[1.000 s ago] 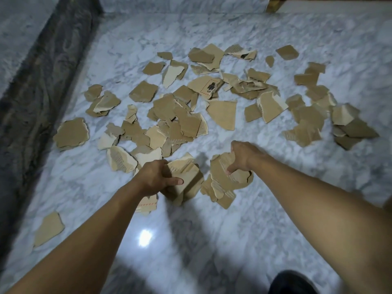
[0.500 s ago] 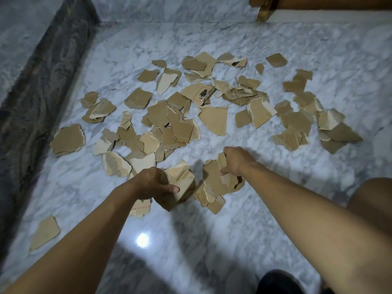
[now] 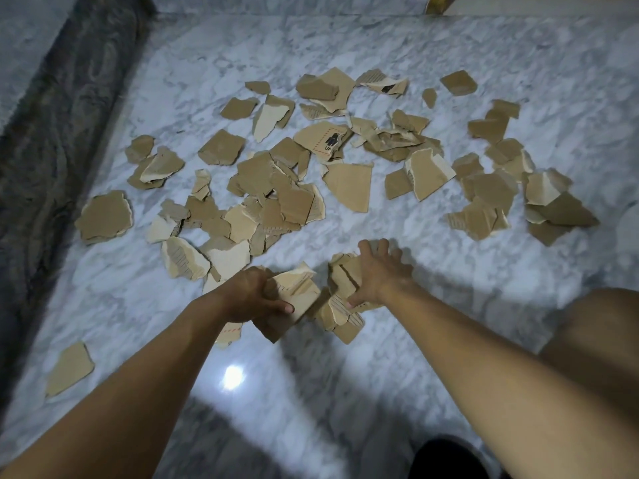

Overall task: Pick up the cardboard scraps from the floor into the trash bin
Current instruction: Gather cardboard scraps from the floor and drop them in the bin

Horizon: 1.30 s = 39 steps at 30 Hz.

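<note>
Two handfuls are gathered near the middle of the marble floor (image 3: pixel 484 257): a stack of cardboard scraps (image 3: pixel 301 293) is gripped by the left hand (image 3: pixel 254 293), and a loose pile (image 3: pixel 342 314) is pressed under the splayed fingers (image 3: pixel 383 248) of the right hand (image 3: pixel 380 276). That pile should be squeezed tight before lifting; no trash bin is seen.

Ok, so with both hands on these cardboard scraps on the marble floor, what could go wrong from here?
1. The left hand grips a thick stack of torn brown cardboard pieces; loose layers could slip out when lifted.
2. The right hand lies spread over a ragged pile of brown scraps, so small bits may drop.
3. The lone brown scrap near the dark stone border lies apart and could be missed.
</note>
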Available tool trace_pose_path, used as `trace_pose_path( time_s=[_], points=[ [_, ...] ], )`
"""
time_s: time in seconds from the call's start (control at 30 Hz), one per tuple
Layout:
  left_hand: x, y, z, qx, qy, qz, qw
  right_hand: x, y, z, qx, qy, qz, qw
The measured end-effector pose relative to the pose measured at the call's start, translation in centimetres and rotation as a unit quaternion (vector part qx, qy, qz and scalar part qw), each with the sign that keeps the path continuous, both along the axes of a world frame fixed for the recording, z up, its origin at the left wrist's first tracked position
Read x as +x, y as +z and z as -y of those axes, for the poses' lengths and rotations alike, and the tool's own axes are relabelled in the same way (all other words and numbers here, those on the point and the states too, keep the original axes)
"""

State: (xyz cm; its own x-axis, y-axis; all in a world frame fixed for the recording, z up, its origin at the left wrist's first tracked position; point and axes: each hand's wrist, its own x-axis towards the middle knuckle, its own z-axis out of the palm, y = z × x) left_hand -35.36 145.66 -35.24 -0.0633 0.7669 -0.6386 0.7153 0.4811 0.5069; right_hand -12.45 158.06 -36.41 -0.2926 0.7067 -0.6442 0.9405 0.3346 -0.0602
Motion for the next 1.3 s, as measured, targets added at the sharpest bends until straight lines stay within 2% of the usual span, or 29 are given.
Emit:
trace_pose_path(
  time_s=[0.1, 0.23, 0.4, 0.53, 0.63, 0.7, 0.83, 0.97, 1.1, 1.3],
  points=[
    [0.2, -1.1, 0.4, 0.018, -0.067, -0.082, 0.994, 0.1, -1.3, 0.9, 0.026, -0.048, -0.014, 0.998],
    [0.8, -1.9, 0.9, 0.018, -0.082, -0.146, 0.986, 0.5, -1.9, 0.2, -0.018, -0.111, -0.048, 0.992],
    [1.8, -2.6, 0.8, 0.038, -0.166, -0.227, 0.959, 0.9, -2.3, 0.0, -0.008, -0.136, -0.1, 0.986],
    [1.5, -3.0, 0.2, 0.039, -0.151, -0.268, 0.951, 2.7, -1.0, -2.1, 0.031, -0.176, -0.168, 0.969],
    [1.4, -2.9, -0.3, 0.043, -0.116, -0.227, 0.966, 4.3, 1.3, -4.4, 0.035, -0.182, -0.215, 0.959],
    [1.5, -2.8, -0.4, 0.059, -0.1, -0.205, 0.972, 5.0, 3.2, -5.1, 0.008, -0.149, -0.213, 0.966],
    [1.6, -2.1, -0.6, 0.063, -0.094, -0.157, 0.981, 3.8, 4.9, -2.9, -0.097, -0.026, -0.117, 0.988],
    [1.0, -1.8, 0.1, 0.065, -0.029, -0.079, 0.994, 0.6, 2.1, 2.1, -0.077, 0.047, -0.073, 0.993],
    [-0.4, -1.2, 1.1, 0.073, 0.057, -0.052, 0.994, -1.6, -0.1, 5.2, -0.017, -0.012, -0.098, 0.995],
    [-5.5, 1.4, 2.4, 0.066, 0.24, 0.015, 0.968, -1.9, -0.4, 4.2, -0.038, -0.082, -0.094, 0.992]
  ],
)
